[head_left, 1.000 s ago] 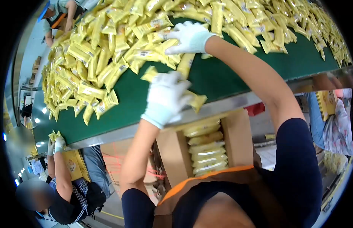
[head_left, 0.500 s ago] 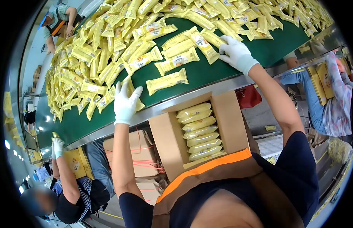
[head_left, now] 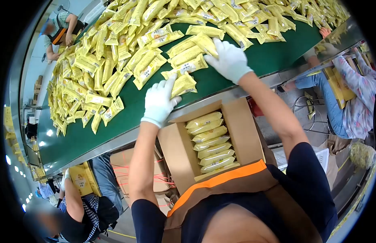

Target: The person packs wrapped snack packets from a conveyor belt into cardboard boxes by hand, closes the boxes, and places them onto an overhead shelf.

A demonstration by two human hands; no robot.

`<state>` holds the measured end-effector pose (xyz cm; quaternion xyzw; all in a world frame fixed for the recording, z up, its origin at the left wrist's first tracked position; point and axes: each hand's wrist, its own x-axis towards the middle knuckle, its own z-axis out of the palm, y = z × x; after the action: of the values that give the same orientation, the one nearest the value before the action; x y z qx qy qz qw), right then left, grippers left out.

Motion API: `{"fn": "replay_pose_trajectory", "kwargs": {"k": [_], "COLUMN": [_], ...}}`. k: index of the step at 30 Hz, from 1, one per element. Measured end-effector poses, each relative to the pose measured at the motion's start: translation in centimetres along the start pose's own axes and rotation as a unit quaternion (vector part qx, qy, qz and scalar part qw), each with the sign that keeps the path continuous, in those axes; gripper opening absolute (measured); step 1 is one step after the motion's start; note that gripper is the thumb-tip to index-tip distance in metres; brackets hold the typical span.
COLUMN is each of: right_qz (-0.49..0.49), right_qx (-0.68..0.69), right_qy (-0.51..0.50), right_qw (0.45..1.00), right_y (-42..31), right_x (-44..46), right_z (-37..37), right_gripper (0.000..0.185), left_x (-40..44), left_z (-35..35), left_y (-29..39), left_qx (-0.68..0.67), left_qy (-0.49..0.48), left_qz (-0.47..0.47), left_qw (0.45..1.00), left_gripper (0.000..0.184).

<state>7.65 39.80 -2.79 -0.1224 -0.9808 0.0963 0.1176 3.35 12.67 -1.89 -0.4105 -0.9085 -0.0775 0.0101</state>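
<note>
Several yellow wrapped packets [head_left: 188, 54] lie side by side on the green belt [head_left: 127, 115], between my gloved hands. My left hand [head_left: 159, 99] rests at the left end of the nearest packet [head_left: 183, 85], thumb and fingers apart around its end. My right hand [head_left: 228, 60] touches the right end of a slanted packet [head_left: 205, 43] at the top of this group, its fingers pressed together at the packet. Below the belt edge, an open cardboard box [head_left: 174, 150] holds a row of similar packets [head_left: 212, 141] stacked along its length.
A large heap of yellow packets [head_left: 103, 60] covers the far and left belt. The metal belt edge [head_left: 127, 139] runs before me. Co-workers are at the lower left [head_left: 74, 202], upper left [head_left: 60, 30] and right [head_left: 354, 97]. Strapped cartons [head_left: 135, 170] stand left of the box.
My left hand has moved right to the nearest packet. My right hand has moved left, and the packets between my hands have drawn closer together.
</note>
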Motion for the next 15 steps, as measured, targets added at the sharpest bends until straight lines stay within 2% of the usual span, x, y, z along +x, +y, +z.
{"fn": "replay_pose_trajectory", "kwargs": {"k": [2,4,7,9,10,12,14,15], "right_qz": [-0.085,-0.109,-0.071,-0.081,-0.087,-0.070,-0.059,-0.039], "right_qx": [-0.015,-0.001,0.035,0.088,0.114,0.052,0.015,0.017], "right_qy": [0.069,0.068,-0.041,-0.047,-0.049,0.000,-0.029,-0.090], "right_qw": [0.994,0.992,0.996,0.992,0.988,0.996,0.998,0.995], "right_y": [1.4,0.6,-1.4,-1.8,-1.8,-1.0,1.3,2.6], "right_x": [1.8,1.9,1.1,0.1,-0.2,-1.1,-1.8,-2.0], "right_z": [3.5,3.6,1.0,0.7,0.5,-1.4,-4.1,-4.1], "right_gripper": [0.059,0.060,0.063,0.068,0.072,0.076,0.072,0.070], "left_x": [0.3,-1.0,-3.3,-4.1,-4.4,-4.9,-4.8,-4.8], "left_z": [0.3,0.2,-0.1,-0.4,-0.4,-0.1,-1.0,-0.7], "left_y": [-0.3,-1.5,-4.0,-4.6,-4.8,-5.0,-5.6,-6.9], "left_qx": [0.005,0.018,0.050,0.047,0.028,-0.013,-0.148,-0.185], "left_qy": [-0.010,0.005,0.004,-0.018,0.004,0.049,0.000,-0.004], "left_qz": [-0.014,-0.033,-0.109,-0.151,-0.135,-0.106,-0.134,-0.104], "left_qw": [1.000,0.999,0.993,0.987,0.990,0.993,0.980,0.977], "left_gripper": [0.067,0.067,0.066,0.063,0.061,0.057,0.053,0.053]}}
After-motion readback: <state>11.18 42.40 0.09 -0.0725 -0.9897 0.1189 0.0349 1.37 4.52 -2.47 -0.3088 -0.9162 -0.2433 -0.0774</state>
